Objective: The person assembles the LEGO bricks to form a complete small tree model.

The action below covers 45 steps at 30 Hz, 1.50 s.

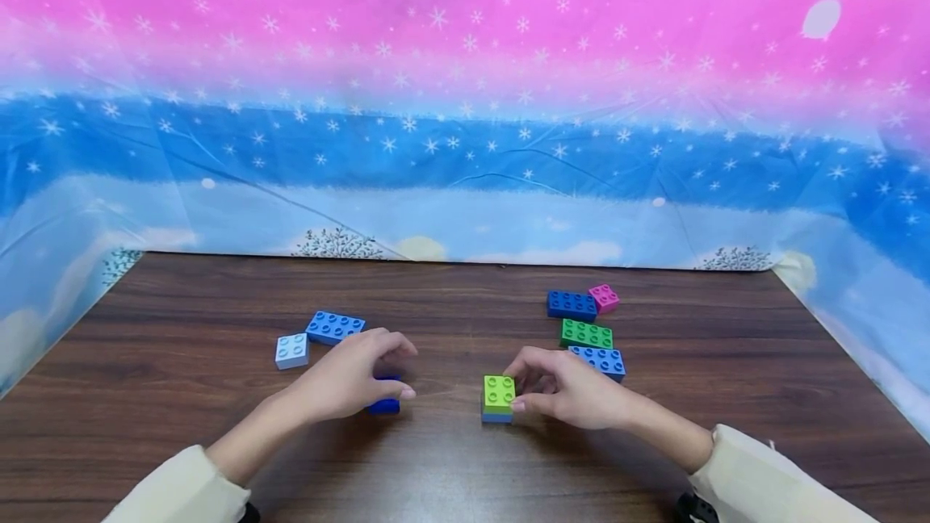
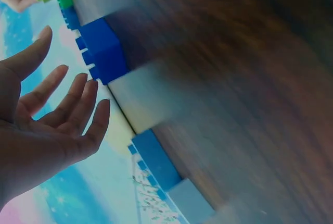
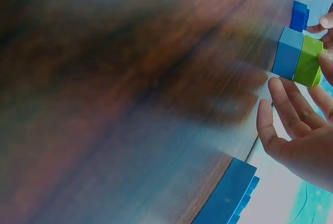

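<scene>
Fingers (image 1: 534,357) of the right hand (image 1: 584,392) pinch the lime brick (image 1: 499,394), stacked on a blue brick (image 1: 497,418) at lower centre of the frame, and there's the left hand (image 1: 343,378), fingers spread, near a dark-blue brick (image 1: 383,407)!

Lime brick (image 1: 498,395), pink-blue snowflake cloth (image 1: 465,87), brown table (image 1: 436,458)

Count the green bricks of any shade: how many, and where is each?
2: the lime-green brick, stacked on a blue brick at the right hand, and the darker green brick beyond that hand. Others may be hidden.
</scene>
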{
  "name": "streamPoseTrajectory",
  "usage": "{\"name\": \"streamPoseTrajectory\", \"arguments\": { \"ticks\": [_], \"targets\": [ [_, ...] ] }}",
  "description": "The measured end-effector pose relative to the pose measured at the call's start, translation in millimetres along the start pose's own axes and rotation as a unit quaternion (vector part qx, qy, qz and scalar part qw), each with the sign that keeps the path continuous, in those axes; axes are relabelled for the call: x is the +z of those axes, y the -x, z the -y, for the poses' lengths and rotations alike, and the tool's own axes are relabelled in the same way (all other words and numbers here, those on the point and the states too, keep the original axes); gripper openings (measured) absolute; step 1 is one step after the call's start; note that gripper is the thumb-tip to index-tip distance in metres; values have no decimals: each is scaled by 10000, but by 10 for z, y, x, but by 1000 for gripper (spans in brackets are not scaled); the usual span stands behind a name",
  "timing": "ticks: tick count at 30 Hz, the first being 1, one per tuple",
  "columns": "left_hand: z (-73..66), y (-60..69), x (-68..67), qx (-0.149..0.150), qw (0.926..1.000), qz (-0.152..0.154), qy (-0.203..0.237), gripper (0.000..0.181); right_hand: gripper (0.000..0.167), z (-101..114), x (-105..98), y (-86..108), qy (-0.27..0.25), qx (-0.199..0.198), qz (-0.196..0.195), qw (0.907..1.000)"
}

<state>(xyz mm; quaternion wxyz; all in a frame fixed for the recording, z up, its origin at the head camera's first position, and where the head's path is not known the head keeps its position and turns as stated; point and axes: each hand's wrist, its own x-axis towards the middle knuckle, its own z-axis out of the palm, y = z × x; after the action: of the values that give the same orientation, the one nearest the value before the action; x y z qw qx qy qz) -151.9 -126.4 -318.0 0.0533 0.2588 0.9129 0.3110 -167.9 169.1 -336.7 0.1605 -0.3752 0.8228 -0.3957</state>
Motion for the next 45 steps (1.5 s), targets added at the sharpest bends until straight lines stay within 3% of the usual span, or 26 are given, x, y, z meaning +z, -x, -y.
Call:
{"name": "streamPoseTrajectory", "arguments": {
  "ticks": [13, 23, 45],
  "targets": [
    [202, 152, -35, 156, 9999, -20, -50, 41, 23, -4, 5, 2, 5, 20, -2, 10000],
    [256, 179, -20, -8, 9999, 78, 73, 40, 23, -21, 11, 6, -2, -61, -6, 10000],
    [318, 195, 1, 0, 9999, 74, 71, 31, 23, -57, 17, 6, -8, -183, -30, 9998]
  ]
}}
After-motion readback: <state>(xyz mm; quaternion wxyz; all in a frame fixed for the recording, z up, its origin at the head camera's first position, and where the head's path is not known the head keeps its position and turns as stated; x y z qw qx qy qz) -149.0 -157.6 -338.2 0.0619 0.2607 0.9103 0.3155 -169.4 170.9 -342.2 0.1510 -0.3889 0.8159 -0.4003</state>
